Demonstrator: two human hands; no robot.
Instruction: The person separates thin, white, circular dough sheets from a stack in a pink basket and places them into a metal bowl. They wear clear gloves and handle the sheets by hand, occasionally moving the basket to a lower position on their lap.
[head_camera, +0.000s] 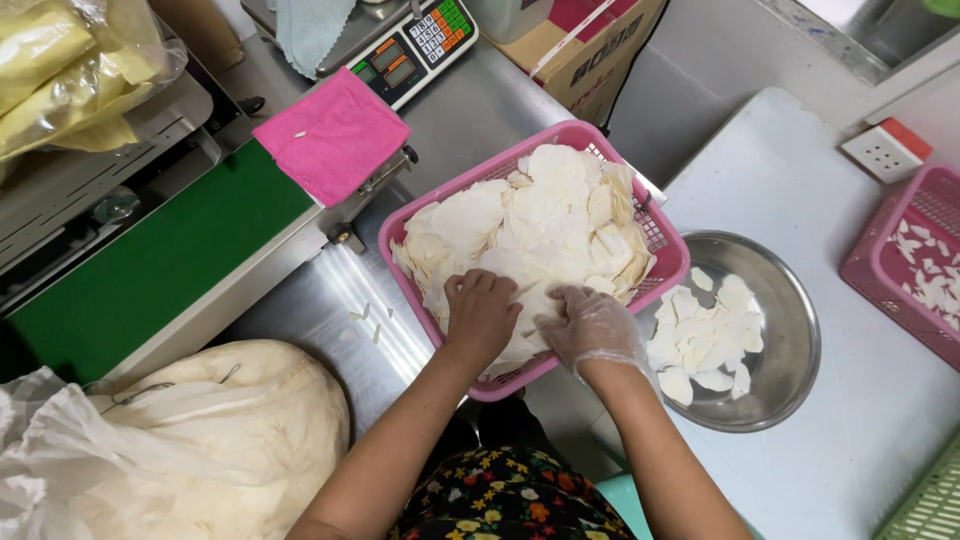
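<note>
A pink plastic basket (672, 268) sits on the steel counter, heaped with pale thin chips (540, 215). My bare left hand (480, 315) presses palm-down into the chips at the near side of the basket, fingers curled among them. My right hand (592, 325), in a clear thin glove, rests beside it on the chips near the basket's front edge. Whether either hand grips a chip is hidden. Right of the basket stands a steel bowl (790, 320) holding several of the same chips.
A green conveyor belt (150, 270) with a pink cloth (335, 130) lies at the left. A digital scale (400, 45) stands behind. A big clear bag of chips (190, 450) lies at the near left. Another pink basket (900, 255) is at the right edge.
</note>
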